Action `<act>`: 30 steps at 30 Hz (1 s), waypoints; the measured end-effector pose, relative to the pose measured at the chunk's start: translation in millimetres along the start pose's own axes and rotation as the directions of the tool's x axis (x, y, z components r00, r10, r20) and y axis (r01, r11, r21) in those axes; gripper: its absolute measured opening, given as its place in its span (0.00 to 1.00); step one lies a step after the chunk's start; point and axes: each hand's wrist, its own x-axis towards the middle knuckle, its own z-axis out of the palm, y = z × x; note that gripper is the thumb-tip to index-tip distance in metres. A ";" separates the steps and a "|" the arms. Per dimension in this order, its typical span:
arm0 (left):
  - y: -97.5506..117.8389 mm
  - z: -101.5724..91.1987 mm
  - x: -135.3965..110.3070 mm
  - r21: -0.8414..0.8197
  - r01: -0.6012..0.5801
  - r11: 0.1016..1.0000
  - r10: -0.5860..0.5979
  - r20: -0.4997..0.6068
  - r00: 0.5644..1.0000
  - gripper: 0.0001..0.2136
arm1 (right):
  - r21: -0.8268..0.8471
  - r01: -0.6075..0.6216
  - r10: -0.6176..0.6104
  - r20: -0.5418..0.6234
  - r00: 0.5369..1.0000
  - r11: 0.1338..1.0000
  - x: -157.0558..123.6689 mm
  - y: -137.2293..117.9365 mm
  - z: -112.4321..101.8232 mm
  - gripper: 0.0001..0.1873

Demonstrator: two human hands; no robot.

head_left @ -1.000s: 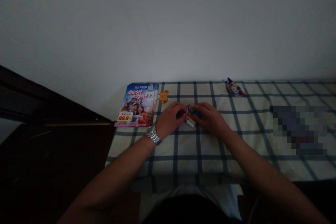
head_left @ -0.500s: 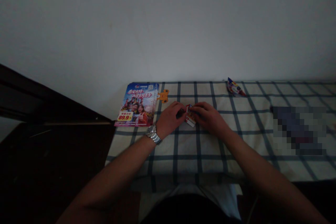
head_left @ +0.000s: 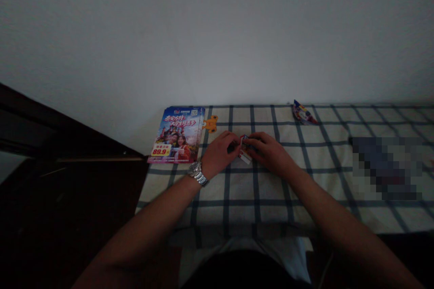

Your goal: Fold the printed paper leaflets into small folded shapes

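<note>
Between my two hands, on the checked cloth, is a small folded printed paper [head_left: 244,156] with red, white and blue showing; its upper part is mostly covered by fingers. My left hand [head_left: 222,151], below a silver wristwatch [head_left: 198,174], pinches its left side with thumb and forefinger. From the right, my right hand [head_left: 269,151] has its fingertips closed on the paper's other side. To the left of my left hand lies a stack of colourful flyers [head_left: 176,135], its top sheet marked 89.9.
A blue-white checked cloth [head_left: 217,198] covers the table, which meets a grey wall. An orange bear figure [head_left: 210,123] is beside the flyers. A crumpled snack wrapper [head_left: 303,114] sits at the back right. A pixelated dark object [head_left: 383,167] lies further right.
Both hands stay in place on the folded paper. At most the right fingers have shifted very slightly.
</note>
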 end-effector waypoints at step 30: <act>-1.1 0.7 -1.4 0.001 -0.044 0.999 0.044 -0.004 0.999 0.05 | 0.194 -0.119 0.124 -0.016 0.992 0.974 -2.3 0.5 -7.5 0.13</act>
